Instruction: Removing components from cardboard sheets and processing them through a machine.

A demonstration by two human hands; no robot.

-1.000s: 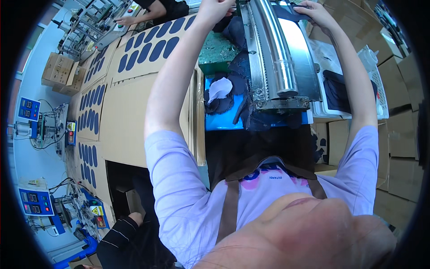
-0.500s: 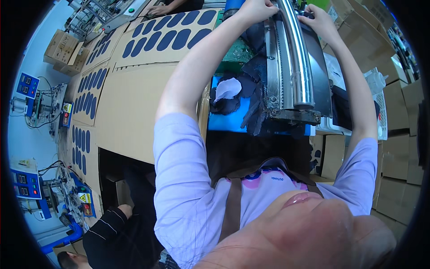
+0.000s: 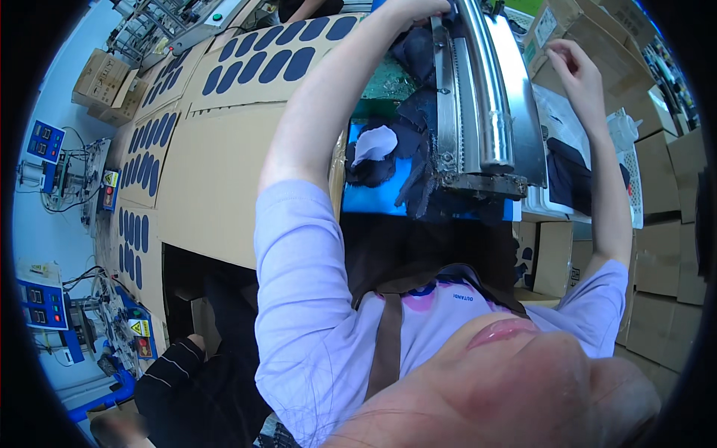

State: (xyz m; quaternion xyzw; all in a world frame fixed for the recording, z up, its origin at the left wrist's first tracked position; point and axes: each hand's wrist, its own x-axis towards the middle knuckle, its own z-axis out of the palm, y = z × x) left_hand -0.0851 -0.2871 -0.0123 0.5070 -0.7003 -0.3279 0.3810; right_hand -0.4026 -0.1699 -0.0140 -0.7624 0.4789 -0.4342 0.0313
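A bench machine with a shiny metal roller (image 3: 489, 97) stands in front of me, a toothed metal strip along its left side. At its far end my left hand (image 3: 422, 9) reaches in from the left, partly cut off by the upper edge. Its fingers are closed at a dark bit beside the roller; what they hold I cannot make out. My right hand (image 3: 582, 75) hangs in the air right of the machine, fingers loosely curled, a gap at the thumb, nothing visible in it. Dark fabric scraps (image 3: 418, 119) and a pale lilac scrap (image 3: 375, 144) lie left of the machine.
Cardboard sheets (image 3: 224, 160) with rows of dark oval pieces (image 3: 287, 63) cover the table at left. Right of the machine are a white crate (image 3: 635, 201), dark cloth (image 3: 571, 175) and stacked cartons (image 3: 657, 179). A person in black (image 3: 194, 381) is at lower left.
My right hand has come off the machine and moved right and nearer to me. My left hand stays by the roller's far end, shifted slightly up and left in the picture.
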